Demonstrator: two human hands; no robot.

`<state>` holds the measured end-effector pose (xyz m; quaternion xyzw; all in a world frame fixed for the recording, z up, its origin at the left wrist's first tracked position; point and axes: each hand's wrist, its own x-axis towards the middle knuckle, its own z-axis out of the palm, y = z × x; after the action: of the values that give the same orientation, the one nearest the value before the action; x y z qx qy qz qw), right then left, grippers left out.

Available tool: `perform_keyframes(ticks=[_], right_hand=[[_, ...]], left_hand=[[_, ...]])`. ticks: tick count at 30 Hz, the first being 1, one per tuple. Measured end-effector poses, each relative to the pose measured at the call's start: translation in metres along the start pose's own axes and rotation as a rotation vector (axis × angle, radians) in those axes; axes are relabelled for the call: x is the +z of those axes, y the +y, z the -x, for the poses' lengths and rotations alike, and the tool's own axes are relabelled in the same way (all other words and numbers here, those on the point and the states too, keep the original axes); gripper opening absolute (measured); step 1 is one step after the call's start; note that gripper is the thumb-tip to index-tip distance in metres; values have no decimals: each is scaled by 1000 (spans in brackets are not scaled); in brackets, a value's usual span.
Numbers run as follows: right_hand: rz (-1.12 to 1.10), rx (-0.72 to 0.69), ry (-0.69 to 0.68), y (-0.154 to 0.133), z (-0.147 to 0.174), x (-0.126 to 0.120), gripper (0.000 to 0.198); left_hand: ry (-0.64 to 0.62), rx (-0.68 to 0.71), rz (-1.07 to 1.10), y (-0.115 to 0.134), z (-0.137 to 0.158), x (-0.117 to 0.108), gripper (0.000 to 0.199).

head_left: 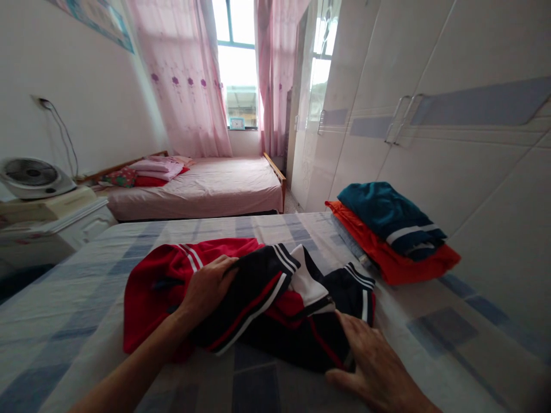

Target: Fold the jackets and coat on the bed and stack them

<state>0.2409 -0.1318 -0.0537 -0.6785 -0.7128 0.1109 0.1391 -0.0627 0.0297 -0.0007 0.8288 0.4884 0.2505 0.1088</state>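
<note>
A red, black and white jacket [258, 310] with striped cuffs lies partly folded and rumpled on the bed in front of me. My left hand [210, 289] is closed on its black sleeve at the left, with the fingertips partly hidden by the cloth. At the jacket's right edge, my right hand [370, 355] rests against the fabric, its thumb spread away from the fingers. One striped cuff points up in the middle, and the other lies to the right.
Folded clothes, teal trousers [387, 212] over an orange garment [413, 267], are stacked at the right. Beneath everything is a blue-and-white checked bedsheet [86, 321]. Beyond stand a second bed [232, 180] and a white wardrobe [370, 137]. A fan [37, 176] sits at the left.
</note>
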Motion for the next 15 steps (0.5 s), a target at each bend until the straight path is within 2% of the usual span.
perform_keyframes(ticks=[1, 4, 5, 8, 11, 14, 15], right_hand=[[40, -8, 30, -5, -2, 4, 73], [151, -30, 43, -16, -17, 5, 24], [159, -40, 35, -18, -24, 1, 18], [-1, -50, 40, -18, -40, -19, 27], [-178, -47, 104, -22, -52, -33, 30], [-200, -121, 65, -36, -63, -24, 60], [-219, -153, 29, -42, -66, -17, 62]], left_hand=[[46, -24, 77, 0, -1, -7, 33], [174, -152, 289, 5, -2, -36, 34], [225, -214, 344, 7, -1, -48, 35], [358, -333, 543, 20, 1, -84, 39], [446, -338, 810, 39, 4, -114, 45], [522, -316, 999, 60, 6, -129, 42], [538, -312, 1036, 65, 7, -131, 41]])
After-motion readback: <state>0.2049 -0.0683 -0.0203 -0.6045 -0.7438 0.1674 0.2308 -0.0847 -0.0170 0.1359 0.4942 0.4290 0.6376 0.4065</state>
